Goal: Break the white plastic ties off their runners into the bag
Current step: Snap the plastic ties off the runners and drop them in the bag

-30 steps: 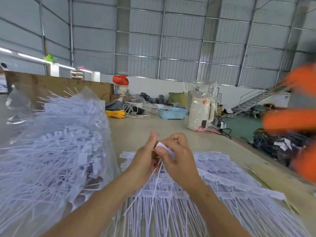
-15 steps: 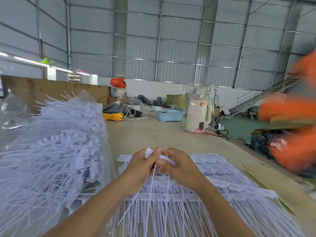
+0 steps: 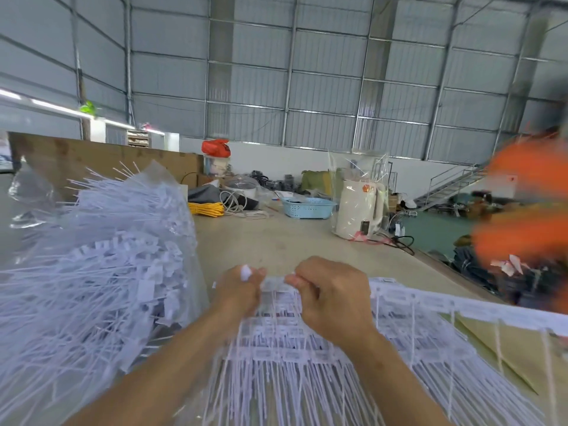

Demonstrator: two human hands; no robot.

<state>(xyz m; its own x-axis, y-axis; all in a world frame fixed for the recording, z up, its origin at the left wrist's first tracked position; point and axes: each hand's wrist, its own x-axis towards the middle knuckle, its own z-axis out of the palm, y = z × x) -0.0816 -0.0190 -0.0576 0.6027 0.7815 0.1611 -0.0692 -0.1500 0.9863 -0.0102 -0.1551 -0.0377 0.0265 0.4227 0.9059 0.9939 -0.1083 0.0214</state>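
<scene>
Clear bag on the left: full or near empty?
Full. The clear bag bulges with loose white ties piled to its open top, with tie ends poking out above the rim.

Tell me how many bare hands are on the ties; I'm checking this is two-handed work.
2. The left hand and right hand both pinch one white tie strip above the pile, side by side.

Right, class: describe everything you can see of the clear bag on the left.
The clear bag stands on the left of the table, beside the left hand but apart from it. It is thin, crinkled, see-through plastic, stuffed with loose white ties. Its open top is rumpled, and thin tie tails poke out above it.
</scene>
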